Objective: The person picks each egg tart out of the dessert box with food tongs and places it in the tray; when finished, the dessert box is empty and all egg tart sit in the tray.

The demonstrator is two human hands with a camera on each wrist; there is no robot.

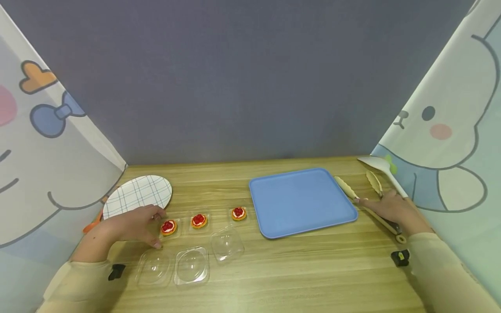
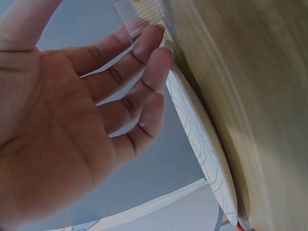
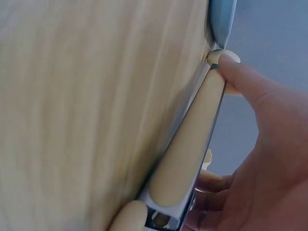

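Observation:
My left hand [image 1: 135, 226] is beside the leftmost tart [image 1: 168, 227], a small pastry with red topping on a clear plastic base. Thumb and fingers stand apart at that base, loosely bent in the left wrist view; whether they touch the clear plastic [image 2: 137, 19] I cannot tell. Two more such tarts, a middle one [image 1: 199, 221] and a right one [image 1: 238, 213], sit in a row on clear bases. On the right, my right hand [image 1: 391, 208] holds cream-tipped tongs [image 3: 187, 139] lying along the table, thumb on one arm and fingers at the other. Their tips are spread.
Three clear domed lids, left [image 1: 154, 267], middle [image 1: 192, 266] and right [image 1: 227, 244], lie in front of the tarts. A blue tray [image 1: 303, 202] sits right of centre. Behind my left hand are a checked plate [image 1: 137, 193] and an orange-ended utensil [image 1: 92, 224]. A white spoon-like utensil [image 1: 375, 163] lies far right.

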